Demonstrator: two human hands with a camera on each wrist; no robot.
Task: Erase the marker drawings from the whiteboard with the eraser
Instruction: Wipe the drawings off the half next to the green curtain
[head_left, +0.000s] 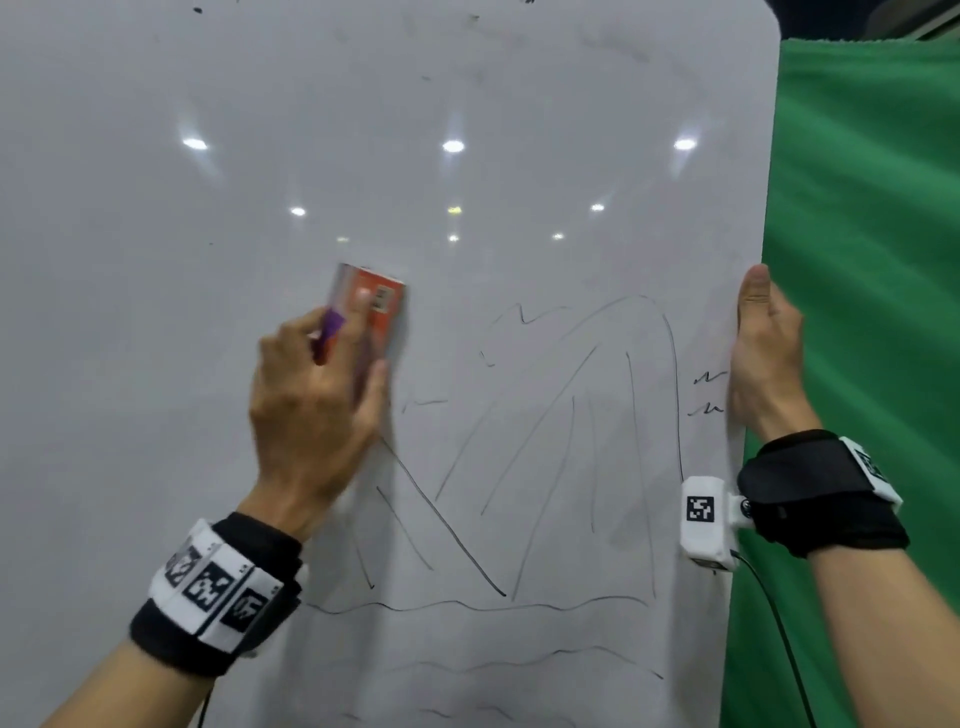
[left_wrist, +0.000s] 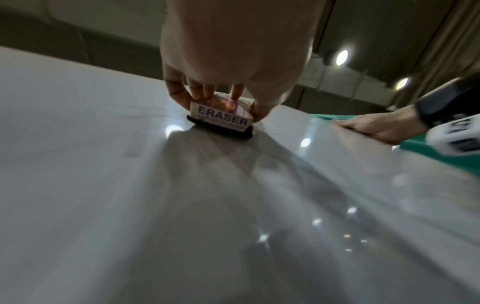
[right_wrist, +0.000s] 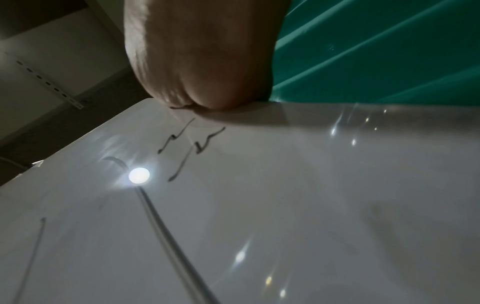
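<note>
A white whiteboard (head_left: 260, 156) fills most of the head view. Black marker lines (head_left: 571, 405) that look like mountains over wavy water cover its lower right part. My left hand (head_left: 311, 395) grips a block eraser (head_left: 376, 312) with an orange and purple label and presses it flat on the board, left of the drawing. In the left wrist view the eraser (left_wrist: 221, 117) shows the word ERASER, its black felt on the board (left_wrist: 78, 164). My right hand (head_left: 763, 353) grips the board's right edge, thumb on the front, beside two small squiggles (right_wrist: 192, 139).
A green cloth (head_left: 857, 260) hangs behind the board on the right. Ceiling lamps glare off the glossy surface (head_left: 453, 146). Faint smudges and specks mark the top of the board (head_left: 467, 31). A cable (head_left: 779, 623) runs down from my right wrist camera.
</note>
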